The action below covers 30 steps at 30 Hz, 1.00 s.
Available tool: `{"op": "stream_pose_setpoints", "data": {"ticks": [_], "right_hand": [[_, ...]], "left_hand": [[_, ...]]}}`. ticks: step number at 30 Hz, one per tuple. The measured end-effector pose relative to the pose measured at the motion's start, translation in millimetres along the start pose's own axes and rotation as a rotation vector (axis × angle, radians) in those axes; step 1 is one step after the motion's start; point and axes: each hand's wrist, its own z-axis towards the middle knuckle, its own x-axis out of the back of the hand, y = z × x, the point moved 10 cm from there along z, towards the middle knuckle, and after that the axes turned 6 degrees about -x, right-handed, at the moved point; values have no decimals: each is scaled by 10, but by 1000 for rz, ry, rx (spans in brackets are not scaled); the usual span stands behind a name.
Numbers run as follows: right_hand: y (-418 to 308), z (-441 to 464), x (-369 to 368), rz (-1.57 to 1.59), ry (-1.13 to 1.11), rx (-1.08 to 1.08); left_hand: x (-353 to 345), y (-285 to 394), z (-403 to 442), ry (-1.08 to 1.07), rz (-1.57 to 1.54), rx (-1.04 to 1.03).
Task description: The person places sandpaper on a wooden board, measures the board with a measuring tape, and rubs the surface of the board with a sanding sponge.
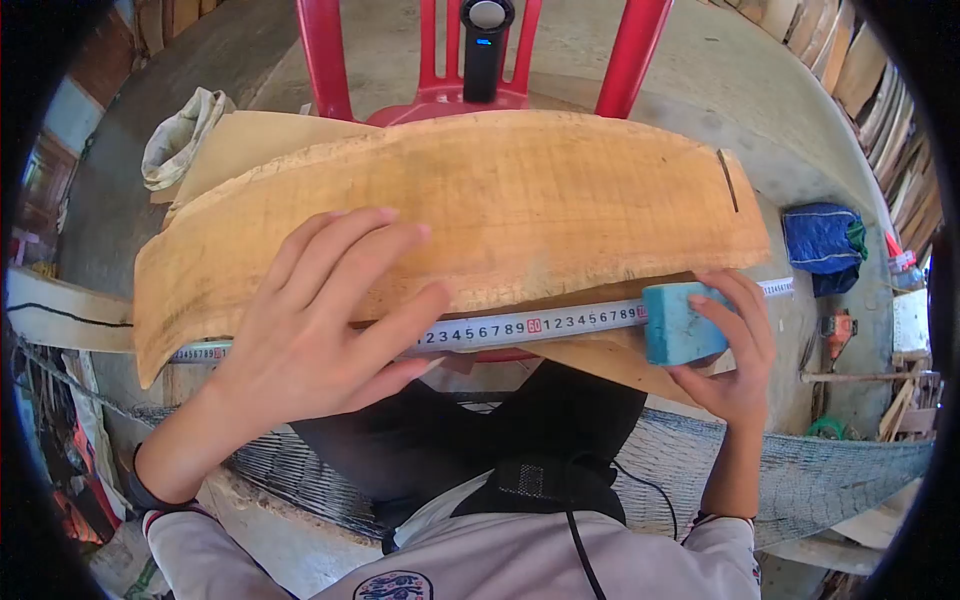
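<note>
Blue block [678,325] in right grip [752,365], left hand [315,345] splayed over board [560,205]

Pale grey shirt [500,560], dark-outlined rnd. badge [395,587] on the front, well below L fingers [375,260]. L sleeve [205,550], farther down past the wrist, w/ dark + reddish trim at its edge; R sleeve [725,545], below R fingers [738,290], also dark-edged. Blk band [143,480] round L wrist, behind L fingers. Blk trousers [350,430], btwn & below both sets of fingers. Blk cord [583,555] down shirt front, plus thinner blk cable [655,490], both lower than R fingers.
</note>
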Motion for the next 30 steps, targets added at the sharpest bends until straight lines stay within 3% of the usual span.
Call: {"op": "stream_pose_setpoints", "data": {"ticks": [7, 13, 16, 19, 22, 30], "right_hand": [[138, 218, 142, 55, 102, -48], [356, 753, -67, 18, 43, -52], [170, 897, -169, -37, -46, -13], [30, 932, -395, -12, -174, 27], [13, 1001, -442, -74, -222, 48], [651, 1367, -502, -153, -153, 10]], "left_hand": [[124, -56, 239, 70, -35, 58], [-25, 64, 695, 115, -170, 82], [-185, 42, 831, 116, -76, 165], [-429, -86, 794, -86, 20, 317], [-614, -91, 693, -141, -55, 432], [-672, -62, 657, -87, 12, 454]]}}
